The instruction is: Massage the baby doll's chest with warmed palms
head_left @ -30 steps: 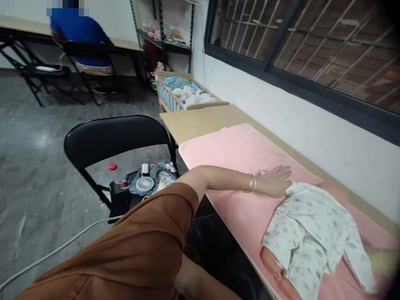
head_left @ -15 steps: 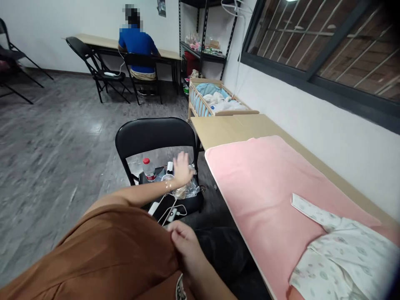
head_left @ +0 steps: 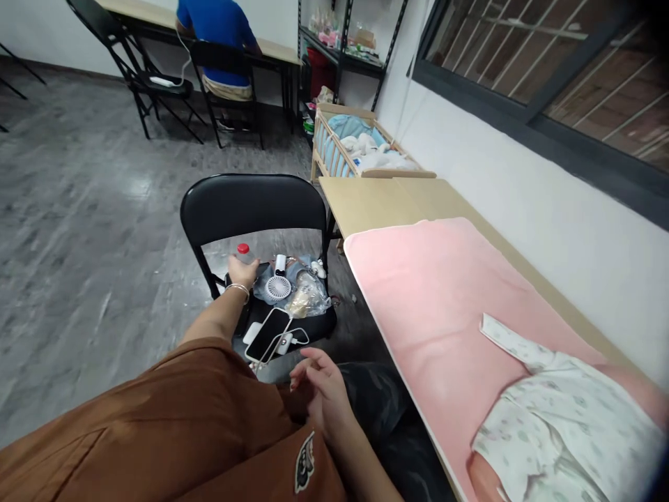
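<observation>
My left hand [head_left: 242,273] is wrapped round a clear bottle with a red cap [head_left: 243,248], which stands at the left of the black folding chair's seat. To its right lie a small white fan [head_left: 279,287] and a clear plastic bag [head_left: 309,294]. A smartphone [head_left: 268,336] with a white cable rests at the near part of the seat. My right hand [head_left: 323,385] hovers by my lap in front of the brown clothing, its fingers loosely curled and apart, with nothing visible in them.
A table at the right bears a pink mat [head_left: 412,279] and a small printed garment [head_left: 564,411], with a bare limb partly showing below it. Beyond stand a wooden crib [head_left: 327,143], a black shelf [head_left: 360,66] and a seated person in blue [head_left: 219,28].
My left hand has moved left from above the plastic bag to the red-capped bottle and closed round it. My right hand's fingers have loosened. The view has tipped downward.
</observation>
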The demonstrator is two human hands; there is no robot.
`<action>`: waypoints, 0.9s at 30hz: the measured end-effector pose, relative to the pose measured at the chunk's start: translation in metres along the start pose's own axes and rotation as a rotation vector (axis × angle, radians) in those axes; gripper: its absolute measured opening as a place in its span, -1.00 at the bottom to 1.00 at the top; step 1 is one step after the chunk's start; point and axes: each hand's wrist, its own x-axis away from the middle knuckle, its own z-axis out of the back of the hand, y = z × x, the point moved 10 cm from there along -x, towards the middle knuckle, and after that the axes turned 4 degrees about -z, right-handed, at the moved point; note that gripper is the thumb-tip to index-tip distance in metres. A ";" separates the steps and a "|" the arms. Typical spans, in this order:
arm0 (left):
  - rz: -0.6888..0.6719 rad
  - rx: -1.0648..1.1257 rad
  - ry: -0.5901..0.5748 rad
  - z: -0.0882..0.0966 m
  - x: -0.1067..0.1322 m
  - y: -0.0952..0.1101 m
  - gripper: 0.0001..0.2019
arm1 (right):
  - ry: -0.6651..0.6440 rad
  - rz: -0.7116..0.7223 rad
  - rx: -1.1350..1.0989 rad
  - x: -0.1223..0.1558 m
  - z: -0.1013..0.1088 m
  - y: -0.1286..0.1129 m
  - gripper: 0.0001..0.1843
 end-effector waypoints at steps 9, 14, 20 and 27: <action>-0.331 0.126 -0.060 0.008 0.001 0.108 -0.48 | 0.196 0.243 0.208 0.013 0.039 -0.074 -0.73; -0.652 0.269 -0.325 0.018 0.110 0.240 -0.33 | 0.322 0.597 0.714 0.050 0.026 -0.180 -0.72; -0.938 0.440 -1.195 0.033 0.322 0.331 -0.51 | 0.825 0.973 1.462 0.140 -0.021 -0.266 -0.62; -1.266 0.710 -1.924 0.066 0.469 0.315 -0.57 | 1.004 1.142 1.907 0.243 -0.051 -0.226 -0.67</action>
